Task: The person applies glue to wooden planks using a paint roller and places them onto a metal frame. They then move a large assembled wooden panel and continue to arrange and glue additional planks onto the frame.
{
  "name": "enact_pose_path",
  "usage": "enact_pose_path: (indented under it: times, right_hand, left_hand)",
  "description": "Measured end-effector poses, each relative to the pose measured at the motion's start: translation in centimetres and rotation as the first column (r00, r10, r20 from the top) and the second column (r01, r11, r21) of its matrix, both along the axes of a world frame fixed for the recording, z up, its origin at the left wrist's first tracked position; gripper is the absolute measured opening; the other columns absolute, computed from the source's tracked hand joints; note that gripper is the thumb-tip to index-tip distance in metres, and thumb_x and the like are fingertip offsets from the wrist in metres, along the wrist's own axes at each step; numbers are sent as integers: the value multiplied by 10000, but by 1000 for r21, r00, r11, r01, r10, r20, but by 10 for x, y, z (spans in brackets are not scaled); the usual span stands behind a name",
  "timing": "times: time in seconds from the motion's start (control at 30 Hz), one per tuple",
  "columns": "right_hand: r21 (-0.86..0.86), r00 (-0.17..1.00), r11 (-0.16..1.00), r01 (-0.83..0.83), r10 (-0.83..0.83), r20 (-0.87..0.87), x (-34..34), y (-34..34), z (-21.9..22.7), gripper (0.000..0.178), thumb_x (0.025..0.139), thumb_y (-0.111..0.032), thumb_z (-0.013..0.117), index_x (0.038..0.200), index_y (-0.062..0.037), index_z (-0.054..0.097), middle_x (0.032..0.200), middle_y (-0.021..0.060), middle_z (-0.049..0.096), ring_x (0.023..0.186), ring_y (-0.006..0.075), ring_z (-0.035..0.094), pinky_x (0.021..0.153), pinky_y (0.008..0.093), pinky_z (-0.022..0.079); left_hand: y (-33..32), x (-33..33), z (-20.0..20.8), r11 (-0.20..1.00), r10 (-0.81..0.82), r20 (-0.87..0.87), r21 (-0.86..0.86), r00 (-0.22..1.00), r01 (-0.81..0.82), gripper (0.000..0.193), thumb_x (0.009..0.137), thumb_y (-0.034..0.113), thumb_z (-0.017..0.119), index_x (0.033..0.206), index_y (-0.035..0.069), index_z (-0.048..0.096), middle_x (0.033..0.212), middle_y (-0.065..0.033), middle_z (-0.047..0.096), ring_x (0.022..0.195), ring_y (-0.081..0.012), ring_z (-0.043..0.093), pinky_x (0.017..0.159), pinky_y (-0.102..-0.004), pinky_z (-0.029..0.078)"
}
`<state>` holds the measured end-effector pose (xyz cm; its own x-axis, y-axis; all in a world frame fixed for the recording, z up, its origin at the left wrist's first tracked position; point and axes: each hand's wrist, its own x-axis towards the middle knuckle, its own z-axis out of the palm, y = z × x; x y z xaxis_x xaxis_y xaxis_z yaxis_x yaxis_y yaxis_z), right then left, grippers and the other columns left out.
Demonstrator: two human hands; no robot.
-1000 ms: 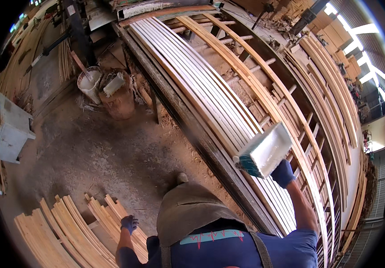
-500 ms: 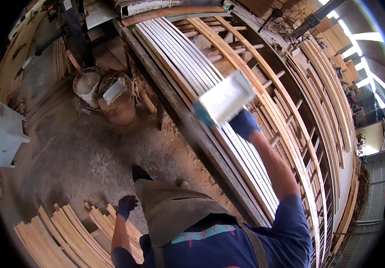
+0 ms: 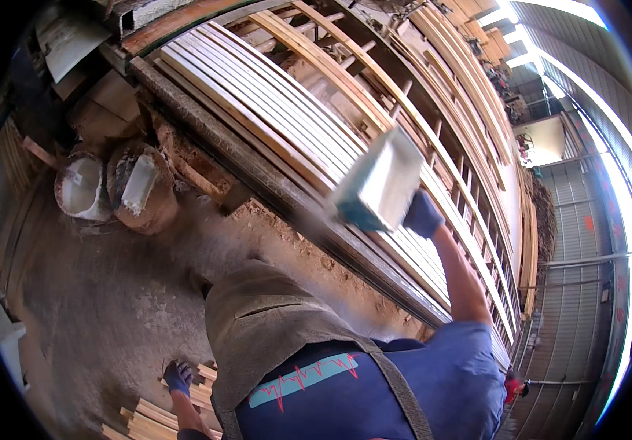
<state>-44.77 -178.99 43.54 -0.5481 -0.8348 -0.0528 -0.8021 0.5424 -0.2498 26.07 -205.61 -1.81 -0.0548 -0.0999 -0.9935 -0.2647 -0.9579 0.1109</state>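
My right hand, in a dark blue glove, grips a white box-shaped trough with teal ends, which looks like a glue spreader. Motion blurs the trough, and how the fingers wrap its far side is hidden. It hangs tilted over a row of long wooden strips lying side by side, their tops whitish; whether it touches them I cannot tell. My left hand, also gloved, hangs low at my side, loosely open with nothing visible in it, near stacked wood pieces.
A long dark rail edges the strip bench on my side. Two crusted buckets with white contents stand on the floor to the left. Beyond the strips run a slatted frame and more long boards. Someone in red is far right.
My view has swung right and I have moved along the bench. The trough has travelled toward me along the strips in my right hand, tilting more. My left hand still hangs low.
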Motion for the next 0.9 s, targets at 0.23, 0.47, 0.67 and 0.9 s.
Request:
enact_pose_path:
  times: [0.23, 0.47, 0.67, 0.9]
  right_hand:
    - [236, 914, 930, 281, -334, 229, 7, 93, -16, 183, 781, -155, 686, 930, -51, 700, 823, 163, 685, 724, 261, 650, 730, 365, 522]
    - [5, 936, 991, 135, -129, 327, -58, -14, -31, 126, 786, -100, 687, 882, -18, 679, 776, 151, 677, 679, 205, 590, 699, 352, 517]
    - [-183, 942, 980, -80, 135, 308, -58, -176, -30, 135, 785, -95, 697, 859, 15, 678, 753, 178, 674, 685, 253, 661, 653, 373, 565]
    - [-473, 830, 879, -53, 302, 469, 37, -339, -114, 184, 796, -112, 718, 958, -26, 697, 859, 129, 709, 803, 274, 682, 737, 357, 541]
  left_hand:
    - [-75, -108, 6, 984, -144, -73, -114, 987, 135, 260, 943, 358, 500, 1075, 161, 607, 870, -34, 675, 638, -195, 609, 536, -354, 447]
    - [-129, -161, 19, 945, -148, -84, -304, 985, 116, 281, 956, 318, 527, 1133, 119, 615, 880, -85, 691, 596, -188, 618, 468, -312, 445]
    - [-125, -145, 42, 977, -99, -146, -204, 984, 68, 289, 954, 301, 542, 1165, 113, 601, 882, -75, 685, 619, -192, 633, 481, -303, 463]
    - [-110, -79, 47, 991, 41, -98, -125, 994, -54, 254, 929, 278, 567, 1124, 121, 606, 914, -89, 685, 703, -209, 651, 578, -300, 507]
